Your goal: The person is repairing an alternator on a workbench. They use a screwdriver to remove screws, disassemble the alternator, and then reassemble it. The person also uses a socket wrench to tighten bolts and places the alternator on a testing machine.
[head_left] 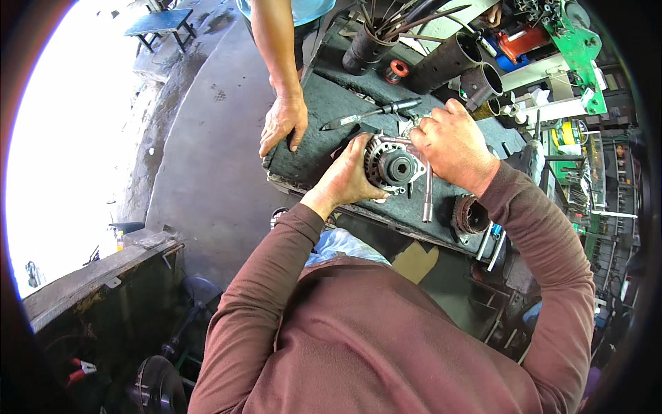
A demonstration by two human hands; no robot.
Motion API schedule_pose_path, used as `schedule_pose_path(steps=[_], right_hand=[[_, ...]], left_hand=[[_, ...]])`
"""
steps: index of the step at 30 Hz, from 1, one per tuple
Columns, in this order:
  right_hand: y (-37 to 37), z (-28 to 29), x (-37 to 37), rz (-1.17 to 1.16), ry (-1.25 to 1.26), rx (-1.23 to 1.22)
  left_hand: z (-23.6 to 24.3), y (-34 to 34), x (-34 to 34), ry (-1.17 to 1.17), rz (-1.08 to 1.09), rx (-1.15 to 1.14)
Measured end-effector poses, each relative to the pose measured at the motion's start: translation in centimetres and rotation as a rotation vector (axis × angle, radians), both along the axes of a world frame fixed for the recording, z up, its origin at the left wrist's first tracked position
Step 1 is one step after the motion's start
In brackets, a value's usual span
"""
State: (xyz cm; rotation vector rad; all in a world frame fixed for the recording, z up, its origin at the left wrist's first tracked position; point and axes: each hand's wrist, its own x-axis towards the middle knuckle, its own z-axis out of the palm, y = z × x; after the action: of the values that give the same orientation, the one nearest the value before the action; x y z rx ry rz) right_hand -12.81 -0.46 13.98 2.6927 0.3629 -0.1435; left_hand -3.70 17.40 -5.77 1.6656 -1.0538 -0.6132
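Note:
A metal alternator (394, 165) with a dark grooved pulley stands at the near edge of the workbench. My left hand (348, 170) is wrapped round its left side, thumb below the pulley. My right hand (455, 143) is closed on a steel socket wrench (428, 196). One arm of the wrench reaches left to the alternator's upper side, and another hangs down beside it with a socket at its end. Whether the tool sits on a bolt is hard to make out. Behind the alternator lies a soldering iron or similar dark-handled tool (372, 114).
Another person's hand (285, 124) rests on the left corner of the dark workbench (310, 103). Metal tubes (445, 63), one can of rods (369, 50) and a red spool (397, 71) stand farther back. A copper-wound stator ring (472, 214) sits to the right.

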Motion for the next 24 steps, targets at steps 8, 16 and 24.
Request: schedule_pose_path(steps=[8, 16, 24], right_hand=[[2.5, 0.4, 2.3, 0.247, 0.015, -0.177], [4.1, 0.3, 2.5, 0.017, 0.084, -0.203], [2.1, 0.6, 4.2, 0.093, 0.141, -0.132]], left_hand=[[0.2, -0.6, 0.6, 0.168, -0.045, -0.044], [-0.4, -1.3, 1.0, 0.17, -0.067, -0.017], [0.5, -1.9, 2.5, 0.182, -0.179, -0.003]])
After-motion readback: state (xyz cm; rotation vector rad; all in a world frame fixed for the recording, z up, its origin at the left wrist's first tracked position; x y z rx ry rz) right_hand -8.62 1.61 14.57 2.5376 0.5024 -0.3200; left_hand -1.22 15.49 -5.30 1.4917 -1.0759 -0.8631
